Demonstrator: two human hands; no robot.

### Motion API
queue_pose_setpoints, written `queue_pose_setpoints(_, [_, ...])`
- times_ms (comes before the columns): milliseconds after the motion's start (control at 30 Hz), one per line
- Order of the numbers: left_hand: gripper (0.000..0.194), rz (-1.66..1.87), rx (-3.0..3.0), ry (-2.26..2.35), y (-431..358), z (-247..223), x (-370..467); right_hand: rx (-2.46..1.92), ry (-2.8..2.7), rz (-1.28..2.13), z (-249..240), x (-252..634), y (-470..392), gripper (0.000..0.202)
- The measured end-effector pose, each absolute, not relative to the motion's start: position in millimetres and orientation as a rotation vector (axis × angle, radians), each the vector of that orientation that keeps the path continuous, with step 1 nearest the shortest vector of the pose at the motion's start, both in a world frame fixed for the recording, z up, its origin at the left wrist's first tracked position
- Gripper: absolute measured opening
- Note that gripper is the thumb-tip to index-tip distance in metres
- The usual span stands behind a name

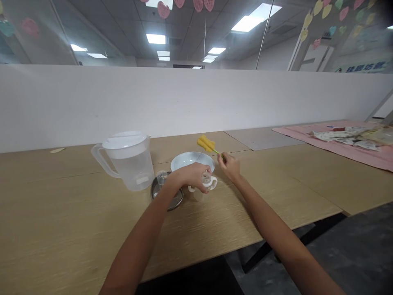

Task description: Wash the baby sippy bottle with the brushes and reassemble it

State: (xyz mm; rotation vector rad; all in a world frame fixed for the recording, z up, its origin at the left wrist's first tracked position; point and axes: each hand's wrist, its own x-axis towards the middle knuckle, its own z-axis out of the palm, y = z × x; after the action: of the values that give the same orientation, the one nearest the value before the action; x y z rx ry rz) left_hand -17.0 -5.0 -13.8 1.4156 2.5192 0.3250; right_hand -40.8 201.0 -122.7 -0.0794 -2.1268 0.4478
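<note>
My left hand [194, 176] is closed around the upper part of a clear baby bottle [202, 189] with white side handles, standing on the table near its front edge. In my right hand [229, 165] is the thin green handle of a bottle brush with a yellow sponge head [206, 143]. The brush points up and left, its head above the far rim of a white bowl [181, 159]. That bowl sits just behind the bottle, partly hidden by my left hand.
A round metal tray [176, 201] with a small clear cup [161, 177] lies left of the bottle, partly behind my left forearm. Farther left stands a lidded clear pitcher [135, 164]. A pink cloth [294, 133] with packets lies at the right; a white partition [184, 102] closes the back.
</note>
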Motion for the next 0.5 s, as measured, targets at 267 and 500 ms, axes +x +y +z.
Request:
queue_pose_setpoints(267, [0.051,1.114,1.546,2.711,-43,19,-34,0.031,-1.755,0.824,-77,-21,194,0.032])
queue_pose_setpoints(500, [0.059,1.238,1.426,3.096,-65,24,-49,0.351,-2.39,0.412,15,3,176,0.025])
